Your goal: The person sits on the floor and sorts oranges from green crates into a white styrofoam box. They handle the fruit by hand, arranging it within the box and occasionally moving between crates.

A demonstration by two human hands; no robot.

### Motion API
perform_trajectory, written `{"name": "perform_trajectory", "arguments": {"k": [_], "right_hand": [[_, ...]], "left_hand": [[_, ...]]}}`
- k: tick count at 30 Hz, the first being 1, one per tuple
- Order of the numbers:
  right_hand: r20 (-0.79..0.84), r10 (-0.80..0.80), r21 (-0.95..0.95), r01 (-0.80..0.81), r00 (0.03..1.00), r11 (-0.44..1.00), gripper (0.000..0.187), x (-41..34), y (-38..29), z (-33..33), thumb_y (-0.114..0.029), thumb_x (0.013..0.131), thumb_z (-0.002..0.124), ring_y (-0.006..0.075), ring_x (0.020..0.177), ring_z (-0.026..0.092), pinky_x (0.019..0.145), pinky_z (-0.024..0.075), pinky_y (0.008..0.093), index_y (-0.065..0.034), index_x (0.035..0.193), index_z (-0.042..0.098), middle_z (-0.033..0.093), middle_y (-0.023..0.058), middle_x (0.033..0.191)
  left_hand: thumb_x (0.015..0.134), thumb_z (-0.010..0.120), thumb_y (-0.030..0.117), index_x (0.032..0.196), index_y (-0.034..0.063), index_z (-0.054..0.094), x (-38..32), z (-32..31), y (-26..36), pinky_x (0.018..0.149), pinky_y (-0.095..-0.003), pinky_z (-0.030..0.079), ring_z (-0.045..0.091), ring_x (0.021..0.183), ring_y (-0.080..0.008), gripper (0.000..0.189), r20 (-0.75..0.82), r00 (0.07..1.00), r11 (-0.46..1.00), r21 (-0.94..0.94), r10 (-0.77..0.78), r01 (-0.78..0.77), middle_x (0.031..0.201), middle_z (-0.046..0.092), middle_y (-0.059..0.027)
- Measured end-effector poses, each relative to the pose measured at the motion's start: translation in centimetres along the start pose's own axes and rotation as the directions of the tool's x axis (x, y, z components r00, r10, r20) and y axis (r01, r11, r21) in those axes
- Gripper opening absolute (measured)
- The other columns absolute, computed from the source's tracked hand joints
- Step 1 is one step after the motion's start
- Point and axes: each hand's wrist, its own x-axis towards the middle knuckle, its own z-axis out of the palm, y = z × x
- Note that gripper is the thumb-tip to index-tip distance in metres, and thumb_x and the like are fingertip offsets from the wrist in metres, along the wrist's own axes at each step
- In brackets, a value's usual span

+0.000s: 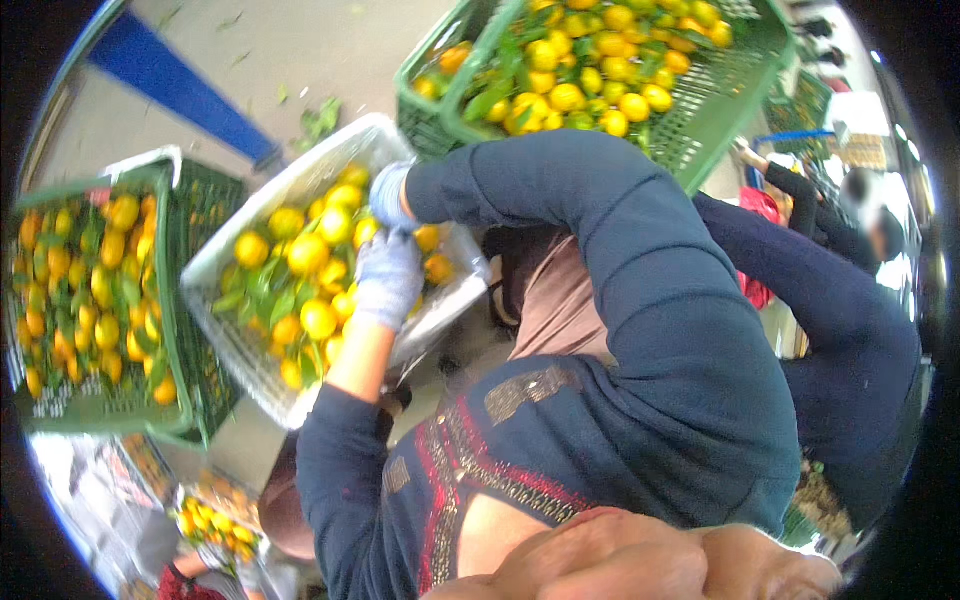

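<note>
Both my hands are over a pale crate (232,360) lined with clear plastic film and filled with yellow-orange citrus fruit (308,253) and green leaves (282,306). My left hand (388,279), in a blue-grey knit glove, reaches in from the near side with its back to the camera. Close beside it, my right hand (393,196), in a light blue glove, bends down at the crate's far right. The fingers of both hands are largely hidden, so I cannot tell whether either holds a fruit. Some fruit (439,268) lies right of my left hand.
Left stands a green plastic crate (180,300) of citrus. Another green crate (720,142) with leafy fruit is at the upper right. A blue strip (180,82) runs toward the lined crate; loose leaves (321,120) lie on the floor. Other people work at lower left and far right.
</note>
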Motion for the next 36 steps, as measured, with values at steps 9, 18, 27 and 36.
{"name": "perform_trajectory", "arguments": {"k": [9,18,27,36], "right_hand": [[-0.541,0.748,0.519,-0.548,0.384,0.657,0.039,-33.7,17.3,5.2,-0.035,0.088,0.058,0.0342,0.094,0.066,0.081,0.053,0.0429,-0.0087,0.116,0.063,0.069,0.017,0.101],[0.081,0.888,0.227,-0.876,0.453,0.426,0.063,-34.6,22.0,19.8,-0.012,0.077,0.066,0.0385,0.113,0.06,0.094,0.0491,0.0452,0.0047,0.134,0.044,0.061,0.0282,0.119],[0.081,0.942,0.294,-0.91,0.327,0.291,0.059,-35.8,15.4,6.3,-0.04,0.078,0.072,0.0329,0.109,0.062,0.092,0.0484,0.0416,-0.0049,0.123,0.057,0.065,0.0204,0.116],[-0.503,0.241,0.427,-0.004,0.83,0.904,0.058,-15.2,2.8,-7.9,-0.042,0.078,0.074,0.0361,0.101,0.063,0.089,0.0495,0.0423,-0.0046,0.119,0.056,0.063,0.0207,0.108]], "left_hand": [[0.082,0.066,0.038,0.137,0.0045,0.044,6.7,-0.4,-0.8,0.106,-0.046,0.039,0.048,0.126,-0.0344,0.068,0.165,0.974,0.986,-0.044,-0.152,0.161,0.137,0.049,-0.0179],[0.083,0.058,0.024,0.129,0.0073,0.054,8.6,0.1,-3.7,0.097,-0.0432,0.047,0.059,0.113,-0.0346,0.049,0.273,0.959,0.962,-0.234,-0.071,0.138,0.121,0.062,-0.0208],[0.088,0.06,0.02,0.111,0.0085,0.067,5.4,-2.4,-7.0,0.092,-0.0406,0.05,0.064,0.103,-0.0347,0.026,-0.214,0.919,0.708,-0.701,-0.331,0.091,0.105,0.069,-0.0175],[0.089,0.052,0.035,0.132,0.018,0.057,7.8,-0.9,-7.3,0.098,-0.0521,0.042,0.054,0.121,-0.033,0.046,0.159,0.98,0.989,0.11,-0.117,0.1,0.136,0.054,-0.0133]]}}
